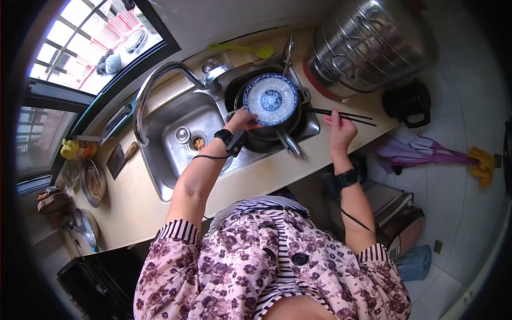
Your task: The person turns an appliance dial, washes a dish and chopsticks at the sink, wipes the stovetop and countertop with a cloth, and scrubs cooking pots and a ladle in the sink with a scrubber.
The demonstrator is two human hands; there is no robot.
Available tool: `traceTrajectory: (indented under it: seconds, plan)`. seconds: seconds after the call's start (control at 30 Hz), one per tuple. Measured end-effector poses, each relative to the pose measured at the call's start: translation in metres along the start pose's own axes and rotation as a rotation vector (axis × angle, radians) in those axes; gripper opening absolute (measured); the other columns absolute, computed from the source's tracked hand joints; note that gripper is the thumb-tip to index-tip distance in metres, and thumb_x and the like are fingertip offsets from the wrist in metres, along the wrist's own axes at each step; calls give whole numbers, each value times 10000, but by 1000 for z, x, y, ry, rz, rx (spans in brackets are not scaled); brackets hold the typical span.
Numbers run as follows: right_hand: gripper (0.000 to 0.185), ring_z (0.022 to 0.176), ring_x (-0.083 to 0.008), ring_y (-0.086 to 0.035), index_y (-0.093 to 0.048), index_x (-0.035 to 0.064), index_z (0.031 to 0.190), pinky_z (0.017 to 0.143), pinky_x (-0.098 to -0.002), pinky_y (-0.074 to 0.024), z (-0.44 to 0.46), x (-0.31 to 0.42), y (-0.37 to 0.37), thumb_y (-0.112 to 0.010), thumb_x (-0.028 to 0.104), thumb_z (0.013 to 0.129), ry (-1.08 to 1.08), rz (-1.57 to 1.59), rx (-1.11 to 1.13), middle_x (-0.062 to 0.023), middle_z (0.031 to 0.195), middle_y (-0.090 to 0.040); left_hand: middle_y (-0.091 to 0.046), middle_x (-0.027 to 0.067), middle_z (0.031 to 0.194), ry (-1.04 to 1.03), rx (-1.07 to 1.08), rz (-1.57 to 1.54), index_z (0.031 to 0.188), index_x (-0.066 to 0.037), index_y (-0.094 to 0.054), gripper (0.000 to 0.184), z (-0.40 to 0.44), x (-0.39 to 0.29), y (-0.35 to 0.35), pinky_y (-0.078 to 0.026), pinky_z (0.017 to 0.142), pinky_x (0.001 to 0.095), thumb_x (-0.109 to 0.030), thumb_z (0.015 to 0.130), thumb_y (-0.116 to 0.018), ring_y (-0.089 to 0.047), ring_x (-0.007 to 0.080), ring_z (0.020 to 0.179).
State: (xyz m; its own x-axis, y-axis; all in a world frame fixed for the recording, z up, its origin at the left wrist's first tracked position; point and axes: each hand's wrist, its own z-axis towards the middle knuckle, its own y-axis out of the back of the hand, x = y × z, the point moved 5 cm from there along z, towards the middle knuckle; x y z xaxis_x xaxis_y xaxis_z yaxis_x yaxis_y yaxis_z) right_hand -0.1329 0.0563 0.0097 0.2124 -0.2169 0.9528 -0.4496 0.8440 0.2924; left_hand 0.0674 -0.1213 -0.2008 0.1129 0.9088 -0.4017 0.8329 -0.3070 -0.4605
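The person's left hand [244, 120] grips the rim of a blue-and-white plate [271, 100], held over the sink's right basin [312, 127]. The right hand [340, 132] pinches dark chopsticks [356, 117] near the desk's [269, 175] edge, beside that basin.

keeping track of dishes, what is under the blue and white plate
Under the plate, held by the left hand, part of a dark pan shows in the right-hand basin. The plate covers the pan's middle, so any contents there cannot be seen.
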Motion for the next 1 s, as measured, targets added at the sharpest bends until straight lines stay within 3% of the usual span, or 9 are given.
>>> traceTrajectory:
  seconds: [0.17,0.3,0.33,0.43,0.6,0.73,0.83,0.93,1.0]
  plan:
    - [223,697,-200,-668,-608,-109,972,647,-285,-571,-1,1,10,-556,96,904,-37,-2,24,-138,819,-655,-595,122,1009,-236,-25,121,1156,-65,-490,375,-17,-1,-17,-582,650,508,97,822,-446,-635,305,794]
    - [231,704,-205,-670,-604,-106,986,653,-287,-571,-1,-6,11,-554,105,908,-33,17,35,-142,820,-658,-631,227,866,-1078,-407,828,1138,-55,-532,393,-33,-42,-14,-506,680,462,73,769,-486,-612,407,819]
    - [233,705,-206,-671,-604,-105,988,654,-287,-571,-2,-7,10,-554,108,909,-39,31,37,-144,821,-659,-598,250,835,-1060,-425,905,1104,-36,-527,384,-54,-54,-24,-449,693,456,68,736,-498,-561,437,865]
    - [238,708,-209,-672,-603,-104,989,654,-287,-571,-2,-10,12,-552,115,911,-79,46,38,-152,824,-660,-605,232,841,-1086,-397,1101,1061,-41,-533,366,-80,-79,-44,-450,695,482,80,718,-492,-568,433,850]
    - [242,707,-215,-674,-606,-101,980,653,-284,-569,-2,-19,16,-547,124,916,-129,68,3,-157,814,-662,-604,166,930,-1353,-248,1377,1057,-84,-515,374,-106,-101,-83,-489,667,457,45,706,-526,-600,384,786]
    - [233,663,-185,-665,-616,-99,940,625,-274,-561,-3,-19,15,-565,124,901,-125,132,-27,-151,766,-669,-614,195,914,-1268,-198,1592,1051,-66,-509,363,-101,-109,-110,-482,651,467,26,700,-528,-611,378,792]
    - [235,650,-172,-660,-618,-97,929,615,-265,-550,-8,-11,15,-563,131,904,-105,67,-26,-145,759,-667,-625,199,920,-1040,-294,1639,1056,-54,-545,336,-89,-115,-111,-493,705,458,4,726,-527,-611,392,810]
    - [232,636,-157,-650,-621,-88,918,613,-255,-540,-12,2,15,-560,136,906,-1,-27,-15,-127,763,-665,-642,216,864,-977,-394,1505,1004,-28,-588,260,-69,-119,-88,-542,671,429,-28,749,-544,-635,383,795]
    - [220,635,-137,-638,-623,-73,915,606,-254,-532,-14,13,12,-554,137,911,67,-21,-2,-100,781,-664,-635,238,893,-688,-295,1261,1039,10,-585,294,-61,-114,-64,-565,621,409,-15,754,-518,-643,380,767]
